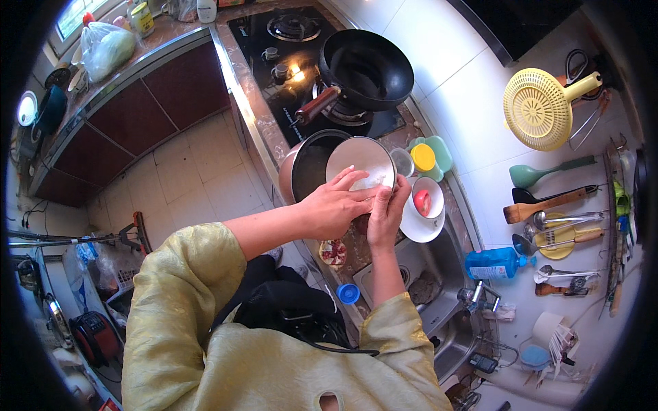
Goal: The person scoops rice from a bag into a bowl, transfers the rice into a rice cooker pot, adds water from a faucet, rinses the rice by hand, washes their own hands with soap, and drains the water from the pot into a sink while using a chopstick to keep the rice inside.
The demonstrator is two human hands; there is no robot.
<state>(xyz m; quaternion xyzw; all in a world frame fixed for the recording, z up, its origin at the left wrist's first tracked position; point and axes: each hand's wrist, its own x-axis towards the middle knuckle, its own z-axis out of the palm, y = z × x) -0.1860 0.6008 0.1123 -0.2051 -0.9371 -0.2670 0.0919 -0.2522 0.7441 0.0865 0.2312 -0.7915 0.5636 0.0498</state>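
Note:
Just over the right part of a large dark-rimmed pot is a round, shallow vessel, pale inside, with some white matter near its lower right. My right hand grips its near right edge, thumb on top. Across the vessel's near edge lies my left hand, some fingers spread over the inside and the others close to my right thumb; whether they hold anything is not clear. To the right, a white bowl with a piece of red tomato rests on a white plate.
Beyond the pot, a black wok sits on the gas hob. Nearer are a cut pomegranate, a blue lid and a steel sink. A yellow-lidded jar and a blue bottle stand by the tiled wall.

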